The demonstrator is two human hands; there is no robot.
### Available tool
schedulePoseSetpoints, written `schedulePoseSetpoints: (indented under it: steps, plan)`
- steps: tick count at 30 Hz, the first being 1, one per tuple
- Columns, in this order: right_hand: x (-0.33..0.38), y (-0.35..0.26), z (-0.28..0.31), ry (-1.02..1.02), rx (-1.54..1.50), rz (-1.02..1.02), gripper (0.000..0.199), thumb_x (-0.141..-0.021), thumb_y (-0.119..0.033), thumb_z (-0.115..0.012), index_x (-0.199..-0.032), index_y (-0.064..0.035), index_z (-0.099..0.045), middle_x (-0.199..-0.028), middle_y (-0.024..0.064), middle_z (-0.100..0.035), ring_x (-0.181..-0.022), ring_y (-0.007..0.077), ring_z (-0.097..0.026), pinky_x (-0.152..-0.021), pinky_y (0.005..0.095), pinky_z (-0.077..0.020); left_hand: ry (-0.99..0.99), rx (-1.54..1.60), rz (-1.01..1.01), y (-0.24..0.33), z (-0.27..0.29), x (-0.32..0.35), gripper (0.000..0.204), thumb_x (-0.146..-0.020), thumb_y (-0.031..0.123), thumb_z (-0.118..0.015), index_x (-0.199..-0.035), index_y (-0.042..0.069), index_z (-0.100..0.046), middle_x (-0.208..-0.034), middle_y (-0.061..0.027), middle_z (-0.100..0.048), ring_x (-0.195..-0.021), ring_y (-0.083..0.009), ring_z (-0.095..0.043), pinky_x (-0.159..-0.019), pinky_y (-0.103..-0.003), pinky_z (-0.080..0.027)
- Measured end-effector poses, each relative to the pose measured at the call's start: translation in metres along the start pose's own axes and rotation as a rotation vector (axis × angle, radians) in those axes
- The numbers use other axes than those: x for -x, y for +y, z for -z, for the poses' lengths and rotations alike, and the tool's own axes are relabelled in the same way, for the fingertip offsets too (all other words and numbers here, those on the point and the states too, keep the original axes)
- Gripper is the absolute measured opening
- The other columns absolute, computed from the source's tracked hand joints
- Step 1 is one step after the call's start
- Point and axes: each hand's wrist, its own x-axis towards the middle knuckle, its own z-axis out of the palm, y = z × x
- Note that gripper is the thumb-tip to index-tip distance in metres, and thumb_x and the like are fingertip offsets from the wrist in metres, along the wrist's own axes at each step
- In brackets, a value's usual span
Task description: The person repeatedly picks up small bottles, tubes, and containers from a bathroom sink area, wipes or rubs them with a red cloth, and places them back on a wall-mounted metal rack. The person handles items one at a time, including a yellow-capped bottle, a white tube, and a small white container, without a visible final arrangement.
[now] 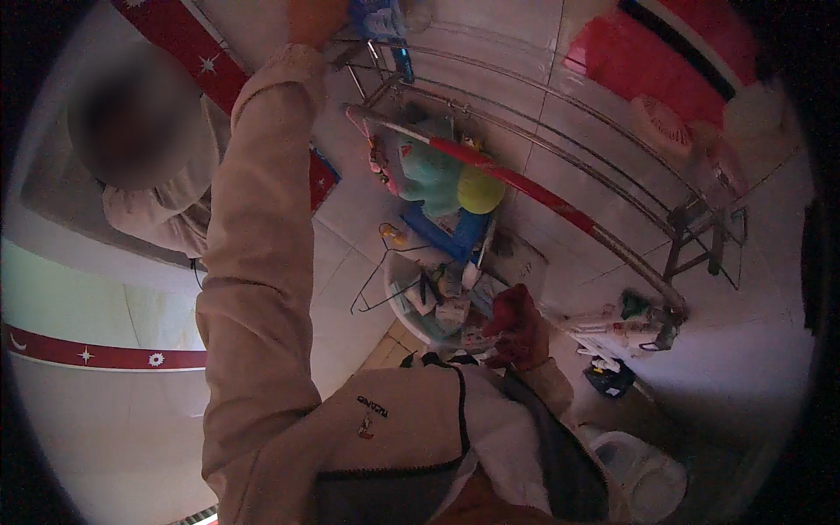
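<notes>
My left arm stretches up to the top edge, where my left hand (315, 21) is cut off by the picture's rim. Its fingers do not show. A blue and white package (378, 19) is right beside this hand; whether the hand touches it I cannot tell. Low at the centre right, a dark red cloth (514, 322) hangs at the end of my right sleeve (549, 378). My right hand itself cannot be made out there. Left of the cloth sits a whitish basin (395, 296) with small packages and other items in it.
A metal towel rack (551, 131) runs across the tiled wall, with a red and white pole (525, 188) below it. Green and blue plastic things (430, 175) and a wire hanger (372, 284) lie near the basin. A mirror (157, 289) at left reflects a person. A white bucket (643, 477) stands lower right.
</notes>
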Motion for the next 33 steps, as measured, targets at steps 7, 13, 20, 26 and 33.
schedulePoseSetpoints:
  steps: [7,13,20,26,33]
  plan:
    - [0.008,0.003,-0.010,-0.010,0.065,0.287,0.044,-0.098,-0.043,-0.043,-0.126,-0.0105,-0.051,-0.106,0.0084,-0.064,-0.071,0.0206,-0.062,-0.054,0.0335,-0.0517,-0.046,0.082,0.054,0.007,-0.001,0.008,0.029,-0.094,0.026,-0.052,-0.095,-0.002,-0.063,-0.098,-0.0212,-0.061,-0.087,-0.0366,-0.059,-0.076,-0.047,-0.048]
    - [0.015,-0.006,0.002,-0.192,-0.100,0.483,0.045,-0.097,-0.034,-0.048,-0.133,-0.0071,-0.048,-0.126,0.0111,-0.058,-0.089,0.0227,-0.065,-0.067,0.0332,-0.0551,0.171,0.317,-0.145,0.022,0.048,0.077,0.026,-0.095,0.022,-0.054,-0.107,0.001,-0.060,-0.109,-0.0188,-0.059,-0.097,-0.0333,-0.057,-0.082,-0.045,-0.048]
    - [0.023,0.017,0.109,0.001,-0.136,0.414,0.055,-0.092,-0.023,-0.054,-0.142,-0.0029,-0.038,-0.131,0.0145,-0.054,-0.106,0.0303,-0.059,-0.072,0.0364,-0.0565,-0.741,1.012,0.068,0.134,0.059,0.376,0.029,-0.095,0.019,-0.055,-0.120,0.003,-0.057,-0.122,-0.0161,-0.057,-0.109,-0.0293,-0.056,-0.088,-0.042,-0.047]
    - [0.052,0.016,0.088,0.128,0.093,0.488,0.046,-0.096,-0.023,-0.047,-0.137,-0.0038,-0.044,-0.122,0.0147,-0.058,-0.097,0.0273,-0.061,-0.058,0.0314,-0.0532,-1.145,0.851,-0.167,0.218,-0.012,0.534,0.036,-0.084,0.011,-0.059,-0.119,0.014,-0.060,-0.118,-0.0114,-0.059,-0.112,-0.0336,-0.055,-0.092,-0.044,-0.047]
    - [0.079,0.036,0.132,0.418,-0.172,0.349,0.037,-0.099,-0.034,-0.042,-0.121,-0.0062,-0.053,-0.086,0.0078,-0.064,-0.056,0.0169,-0.057,-0.046,0.0295,-0.0484,-1.366,0.299,-0.401,0.260,-0.092,0.543,0.048,-0.071,0.042,-0.070,-0.111,0.015,-0.068,-0.108,-0.0105,-0.063,-0.109,-0.0320,-0.057,-0.091,-0.044,-0.046]
